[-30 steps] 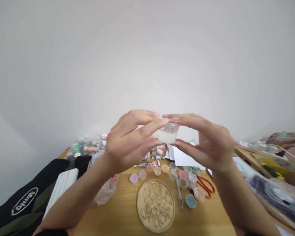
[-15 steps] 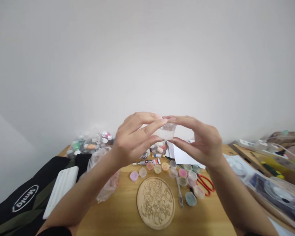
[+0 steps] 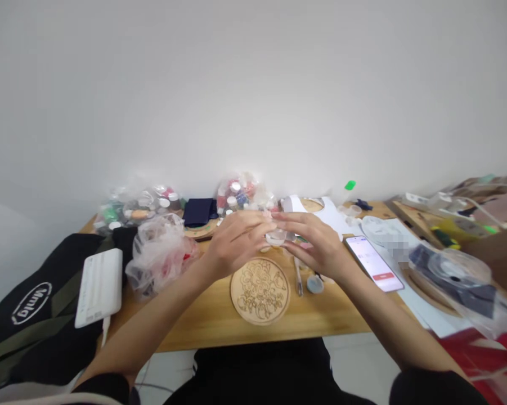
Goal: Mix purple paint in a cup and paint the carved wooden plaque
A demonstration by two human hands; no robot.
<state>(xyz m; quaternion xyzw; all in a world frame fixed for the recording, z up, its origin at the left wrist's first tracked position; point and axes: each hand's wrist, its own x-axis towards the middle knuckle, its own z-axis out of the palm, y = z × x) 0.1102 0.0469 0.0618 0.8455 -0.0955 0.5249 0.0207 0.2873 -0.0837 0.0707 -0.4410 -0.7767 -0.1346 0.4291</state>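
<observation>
We see the view tip downward since half a second ago: the front edge of the counter [image 3: 211, 322] and a strip of pale floor [image 3: 350, 360] come into the picture, and the hands sit lower against the scene. They now hide most of the small pots that stood out plainly behind the round carved board [image 3: 260, 291]. The clear cup [image 3: 275, 237] stays pinched between the left hand [image 3: 236, 241] and the right hand [image 3: 318, 241], so we judge that it is still being handled rather than set down. On both sides the fingers close narrowly on it, bent over the top with the thumbs beneath; we cannot tell what is inside. The cup appears raised over the counter, beyond the board's far rim.

The board lies flat just behind the counter's front edge. To its right we find a slim pen-like tool [image 3: 299, 277] and a pot of blue [image 3: 315, 284]; further toward the right edge lies a lit phone [image 3: 375, 263]. Left of the board, a crumpled plastic bag [image 3: 158, 256] rests beside a white block with a cable [image 3: 99, 288] on dark cloth [image 3: 34, 306]. Bagged bottles [image 3: 146, 209] line the far left corner, against a plain pale wall [image 3: 253, 95].
</observation>
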